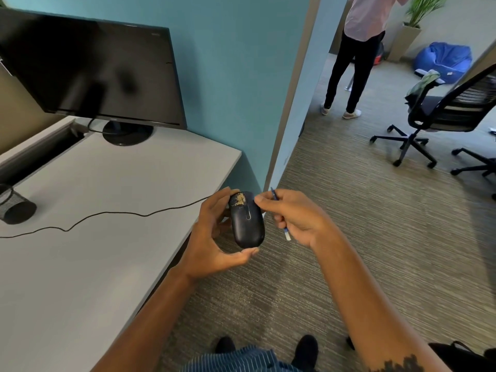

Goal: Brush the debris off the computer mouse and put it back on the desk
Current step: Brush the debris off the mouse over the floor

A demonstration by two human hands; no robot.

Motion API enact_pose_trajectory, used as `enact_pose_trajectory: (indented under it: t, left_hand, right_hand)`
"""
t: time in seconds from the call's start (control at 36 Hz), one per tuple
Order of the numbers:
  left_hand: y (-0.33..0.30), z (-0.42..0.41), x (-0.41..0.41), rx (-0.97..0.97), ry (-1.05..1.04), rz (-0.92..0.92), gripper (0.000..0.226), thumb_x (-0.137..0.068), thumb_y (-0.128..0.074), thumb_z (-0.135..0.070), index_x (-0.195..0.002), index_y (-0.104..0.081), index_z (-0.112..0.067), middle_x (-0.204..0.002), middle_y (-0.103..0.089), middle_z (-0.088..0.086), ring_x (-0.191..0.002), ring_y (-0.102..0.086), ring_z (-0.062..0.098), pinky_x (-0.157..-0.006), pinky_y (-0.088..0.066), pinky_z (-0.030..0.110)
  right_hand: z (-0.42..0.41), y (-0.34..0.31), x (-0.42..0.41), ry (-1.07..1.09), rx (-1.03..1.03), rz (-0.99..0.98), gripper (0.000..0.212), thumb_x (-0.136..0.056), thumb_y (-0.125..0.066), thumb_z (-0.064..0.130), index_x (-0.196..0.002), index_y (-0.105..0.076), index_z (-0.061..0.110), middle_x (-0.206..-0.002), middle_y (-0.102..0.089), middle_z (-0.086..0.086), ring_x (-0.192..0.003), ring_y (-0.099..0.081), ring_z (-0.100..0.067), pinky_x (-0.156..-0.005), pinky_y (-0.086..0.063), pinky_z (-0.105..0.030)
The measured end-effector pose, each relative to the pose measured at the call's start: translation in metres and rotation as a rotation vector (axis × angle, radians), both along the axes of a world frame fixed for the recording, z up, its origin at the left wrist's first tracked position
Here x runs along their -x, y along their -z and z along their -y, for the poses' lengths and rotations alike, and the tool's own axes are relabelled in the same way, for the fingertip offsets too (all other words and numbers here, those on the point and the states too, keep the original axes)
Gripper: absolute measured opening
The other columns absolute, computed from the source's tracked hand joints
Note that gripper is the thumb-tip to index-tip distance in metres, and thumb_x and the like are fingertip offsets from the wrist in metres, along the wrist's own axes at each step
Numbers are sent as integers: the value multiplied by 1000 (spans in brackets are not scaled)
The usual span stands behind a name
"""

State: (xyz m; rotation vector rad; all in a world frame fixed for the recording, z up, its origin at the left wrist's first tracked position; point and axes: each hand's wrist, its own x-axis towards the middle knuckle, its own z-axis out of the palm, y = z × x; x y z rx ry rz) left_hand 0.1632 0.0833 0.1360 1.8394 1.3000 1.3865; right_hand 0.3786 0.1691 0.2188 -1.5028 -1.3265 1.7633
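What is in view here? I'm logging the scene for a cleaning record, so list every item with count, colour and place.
computer mouse: 1, black, held off the desk's right edge, over the carpet
debris: 1 patch, tan, on the mouse's front left
brush: 1, thin, blue with white end, in the right hand
cable: 1, black, trailing across the desk
desk: 1, pale grey, left
monitor: 1, black, screen dark, back of the desk
mesh cup: 1, black, lying on its side at the desk's left edge
office chair: 1 full, black, right
beanbag: 1, blue, far right
potted plant: 1, green, far corner
bystander: 1, pink shirt, black trousers, doorway
left hand: 1, cradling the mouse
right hand: 1, gripping the brush
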Motion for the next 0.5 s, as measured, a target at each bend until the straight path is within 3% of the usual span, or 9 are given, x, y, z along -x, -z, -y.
enact_pose_trajectory:
  t: [0.14, 0.22, 0.31, 0.36, 0.42, 0.47, 0.5]
  left_hand:
    - [0, 3, 1, -10, 7, -11, 123, -68, -112, -17, -168, -44, 3, -178, -33, -12, -162, -50, 34, -118, -60, 59]
    - [-3, 5, 2, -7, 13, 8, 125, -70, -110, -24, -170, -40, 4, -179, -30, -18, -164, -49, 23, -124, -56, 44]
    - [-6, 7, 4, 7, 43, 31, 126, -72, -109, -23, -170, -36, 7, -180, -28, -22, -163, -49, 12, -125, -53, 33]
    - [-8, 8, 5, 25, 50, 29, 124, -73, -109, -22, -172, -37, -1, -182, -26, -18, -164, -47, 13, -125, -52, 34]
    - [-10, 10, 6, 35, 66, 27, 125, -74, -108, -24, -175, -36, -20, -184, -23, -12, -165, -46, 14, -126, -52, 35]
    - [-10, 11, 7, 67, 99, 47, 134, -76, -107, -21, -179, -23, -37, -186, -27, -5, -163, -49, 15, -126, -52, 37]
    - [-10, 11, 8, 90, 113, 57, 141, -77, -107, -16, -181, -14, -36, -185, -30, -5, -164, -50, 16, -127, -51, 39]
  right_hand:
    - [4, 1, 5, -94, 196, -179, 17, -98, -84, 27, -102, -82, 11, -79, -75, 6, -55, -43, -4, -51, -35, -20]
    - [6, 2, 5, -148, 234, -216, 16, -85, -89, 31, -89, -85, 16, -76, -76, 6, -56, -43, -5, -50, -35, -20]
    - [6, 4, 6, -171, 255, -223, 18, -80, -90, 29, -88, -84, 14, -76, -76, 3, -55, -43, -5, -49, -36, -19]
    - [5, 6, 8, -185, 260, -224, 21, -80, -90, 26, -92, -83, 11, -76, -75, 3, -57, -42, -6, -49, -35, -19]
    - [5, 7, 9, -192, 255, -216, 26, -79, -90, 24, -98, -81, 8, -76, -72, 3, -57, -40, -6, -50, -32, -20]
    - [4, 8, 11, -186, 245, -208, 31, -78, -90, 23, -102, -79, 6, -77, -69, 2, -57, -40, -6, -49, -31, -20]
    - [4, 8, 12, -179, 242, -209, 33, -77, -90, 22, -103, -78, 5, -76, -69, 2, -56, -40, -6, -49, -31, -19]
